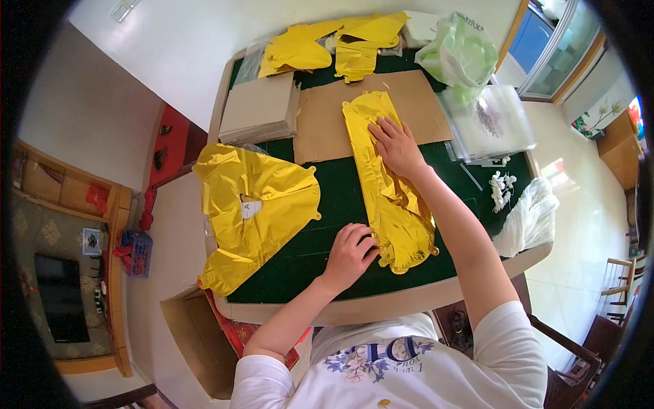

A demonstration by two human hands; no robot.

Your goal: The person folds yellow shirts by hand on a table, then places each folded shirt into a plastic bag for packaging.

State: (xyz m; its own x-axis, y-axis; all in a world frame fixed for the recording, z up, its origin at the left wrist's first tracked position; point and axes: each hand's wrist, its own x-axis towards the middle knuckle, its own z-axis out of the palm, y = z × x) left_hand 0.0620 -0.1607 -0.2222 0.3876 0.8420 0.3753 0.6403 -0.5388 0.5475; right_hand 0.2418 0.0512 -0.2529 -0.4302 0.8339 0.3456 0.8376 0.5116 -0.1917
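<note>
A flat gold foil balloon (373, 170), folded into a long strip with crumpled layers, lies lengthwise in front of me. Its far end rests on a brown cardboard sheet (320, 126), its near end on the dark green tabletop (327, 198). My right hand (398, 146) lies on the strip's upper part, fingers stretched out and palm down. At the strip's near left edge, my left hand (351, 255) has curled fingers closed at the foil; the fingertips are partly hidden. Left of it lies another gold foil balloon (272, 198), spread flat, with a small white label marked "A" (251, 208).
A stack of grey boards (257, 109) stands at the back left. More gold foil pieces (300, 48) lie along the far edge. At right are a green-white plastic bag (460, 54), clear plastic sleeves (490, 123), white ties (503, 191) and a white plastic bundle (528, 221).
</note>
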